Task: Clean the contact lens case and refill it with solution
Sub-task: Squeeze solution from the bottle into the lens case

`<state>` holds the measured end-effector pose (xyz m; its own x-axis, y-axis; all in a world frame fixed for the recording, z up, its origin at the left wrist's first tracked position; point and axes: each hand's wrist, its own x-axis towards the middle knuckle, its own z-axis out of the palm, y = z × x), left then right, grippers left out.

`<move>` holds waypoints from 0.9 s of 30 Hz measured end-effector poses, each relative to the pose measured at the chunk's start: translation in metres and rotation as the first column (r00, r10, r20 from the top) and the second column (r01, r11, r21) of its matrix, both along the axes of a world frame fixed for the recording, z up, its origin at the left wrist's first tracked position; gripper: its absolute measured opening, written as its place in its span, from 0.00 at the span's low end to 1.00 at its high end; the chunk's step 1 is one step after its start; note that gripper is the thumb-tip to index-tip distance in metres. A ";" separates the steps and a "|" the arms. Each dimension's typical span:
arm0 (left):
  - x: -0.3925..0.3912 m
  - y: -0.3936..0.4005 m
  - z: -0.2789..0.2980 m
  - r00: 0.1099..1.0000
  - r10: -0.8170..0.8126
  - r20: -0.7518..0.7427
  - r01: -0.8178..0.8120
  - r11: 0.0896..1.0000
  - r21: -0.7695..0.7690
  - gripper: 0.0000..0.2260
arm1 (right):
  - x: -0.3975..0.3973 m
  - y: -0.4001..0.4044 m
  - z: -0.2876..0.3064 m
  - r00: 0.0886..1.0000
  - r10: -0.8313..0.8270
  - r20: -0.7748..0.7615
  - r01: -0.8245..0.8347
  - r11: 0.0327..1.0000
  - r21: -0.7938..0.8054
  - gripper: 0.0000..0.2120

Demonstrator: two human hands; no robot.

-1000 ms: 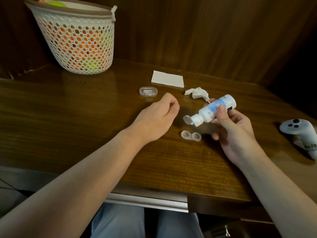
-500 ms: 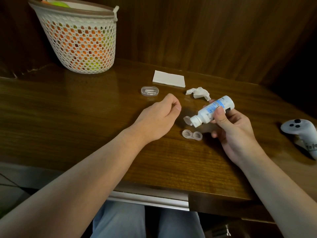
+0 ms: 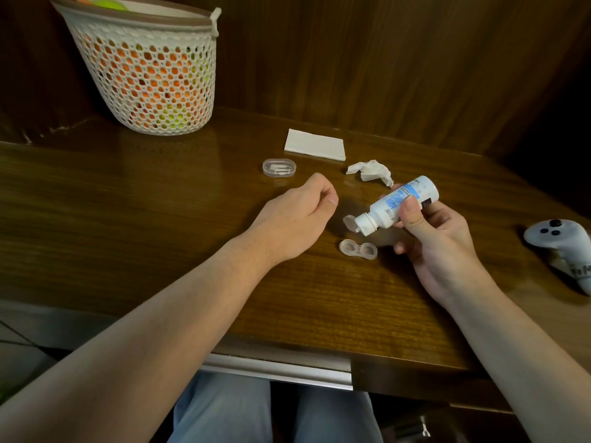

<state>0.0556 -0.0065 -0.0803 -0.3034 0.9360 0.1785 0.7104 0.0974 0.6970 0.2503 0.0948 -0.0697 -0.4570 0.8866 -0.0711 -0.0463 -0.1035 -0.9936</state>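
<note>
Wood, dark and glossy, makes up the counter (image 3: 160, 219) that carries everything, with wood panelling rising behind it. Largest of the things on it is a white perforated basket (image 3: 150, 71) at the far left corner, with orange and yellow-green shapes showing through its holes. At the right edge lies a grey game controller (image 3: 563, 247), well apart from the rest.

Both forearms reach in from the near edge. The left hand (image 3: 294, 219) rests on the counter with its fingers loosely curled and nothing in them, just left of the bottle's nozzle. The right hand (image 3: 438, 238) grips a white solution bottle (image 3: 396, 203) with a blue label, thumb pressed across its side and fingers wrapped behind. The bottle is tilted, nozzle down and to the left, its flip cap open.

A folded white tissue (image 3: 315, 144) lies flat near the back of the counter, and a crumpled tissue (image 3: 371, 171) sits just beyond the bottle. A small clear oval box (image 3: 279, 167) sits left of the crumpled tissue, something pale inside it.

Smallest is the clear contact lens case (image 3: 358, 249), open with its two wells facing up, lying on the counter just below the bottle's nozzle and between the two hands, touched by neither.
</note>
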 end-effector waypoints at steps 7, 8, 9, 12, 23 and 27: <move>0.001 0.000 0.000 1.000 0.003 0.000 -0.003 1.000 0.003 0.07 | -0.001 0.000 0.000 1.000 -0.002 -0.008 0.002 1.000 0.007 0.32; 0.001 0.000 0.001 1.000 0.003 0.002 -0.003 1.000 0.005 0.07 | -0.001 0.000 0.000 1.000 -0.005 -0.008 0.006 1.000 0.009 0.33; 0.001 0.000 0.001 1.000 0.003 0.004 -0.003 1.000 0.006 0.07 | -0.001 0.000 0.000 1.000 -0.008 -0.008 0.008 1.000 0.010 0.34; 0.001 0.000 0.001 1.000 0.005 0.000 -0.005 1.000 0.005 0.07 | 0.000 0.001 -0.001 1.000 -0.004 -0.018 0.004 1.000 0.010 0.34; 0.001 0.000 0.000 1.000 0.004 -0.001 -0.004 1.000 0.002 0.06 | 0.001 0.000 -0.002 1.000 -0.014 -0.026 0.015 1.000 0.012 0.34; 0.001 0.000 0.000 1.000 0.003 -0.003 -0.003 1.000 0.003 0.06 | 0.001 -0.001 -0.002 0.999 0.004 -0.034 -0.004 1.000 0.019 0.31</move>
